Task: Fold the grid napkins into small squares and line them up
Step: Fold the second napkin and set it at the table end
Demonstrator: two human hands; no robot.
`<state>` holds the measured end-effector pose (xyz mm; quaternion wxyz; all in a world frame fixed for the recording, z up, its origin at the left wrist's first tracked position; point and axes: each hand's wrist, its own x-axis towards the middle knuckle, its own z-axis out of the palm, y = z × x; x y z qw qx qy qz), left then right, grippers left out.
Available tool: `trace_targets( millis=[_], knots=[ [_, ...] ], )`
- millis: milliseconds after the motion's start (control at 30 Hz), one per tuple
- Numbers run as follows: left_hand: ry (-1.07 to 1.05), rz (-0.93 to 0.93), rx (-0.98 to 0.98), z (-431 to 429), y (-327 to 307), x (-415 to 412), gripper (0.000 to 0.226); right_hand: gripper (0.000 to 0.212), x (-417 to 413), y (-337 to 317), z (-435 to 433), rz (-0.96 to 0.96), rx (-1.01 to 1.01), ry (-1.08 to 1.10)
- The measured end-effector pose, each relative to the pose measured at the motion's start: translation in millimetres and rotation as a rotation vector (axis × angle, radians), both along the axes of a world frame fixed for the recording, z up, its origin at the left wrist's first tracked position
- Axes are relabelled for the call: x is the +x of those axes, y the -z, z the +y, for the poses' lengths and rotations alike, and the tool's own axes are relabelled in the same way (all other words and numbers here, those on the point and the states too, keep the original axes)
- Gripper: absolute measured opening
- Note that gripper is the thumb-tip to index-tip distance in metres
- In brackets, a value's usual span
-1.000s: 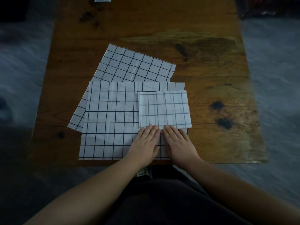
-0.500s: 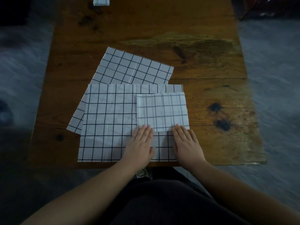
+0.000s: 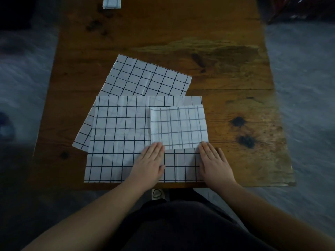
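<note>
A folded square napkin [image 3: 178,126] with a faint grid lies on the right part of a large flat grid napkin [image 3: 117,138]. Under that one, a second unfolded grid napkin [image 3: 148,77] sticks out at an angle toward the far left. My left hand [image 3: 149,163] lies flat with its fingertips on the folded square's near left corner. At the near right corner, my right hand [image 3: 213,161] rests flat too. Another small folded napkin [image 3: 111,2] sits at the table's far edge, partly cut off.
The wooden table [image 3: 235,73] has dark knots on its right side and bare wood at the far end. Grey floor lies on both sides. My dark-clothed lap is below the near edge.
My two hands have slid apart along the folded square's near edge, from its middle out to its two near corners. The napkins have stayed where they were.
</note>
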<state>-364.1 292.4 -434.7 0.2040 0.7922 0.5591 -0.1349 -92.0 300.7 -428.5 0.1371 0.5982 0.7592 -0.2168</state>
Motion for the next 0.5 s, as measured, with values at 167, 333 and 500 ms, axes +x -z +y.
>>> trace_targets(
  millis=[167, 333, 500],
  knots=[
    [-0.081, -0.063, -0.011, 3, -3, -11, 0.062, 0.057, 5, -1, 6, 0.052, 0.108, 0.036],
    [-0.196, -0.166, 0.01, 13, -8, -2, 0.058, 0.032, -1, -5, 35, 0.16, 0.199, -0.019],
    [-0.3, -0.275, 0.049, 27, -16, 1, 0.05, 0.026, -9, -9, 69, 0.117, 0.062, -0.157]
  ],
)
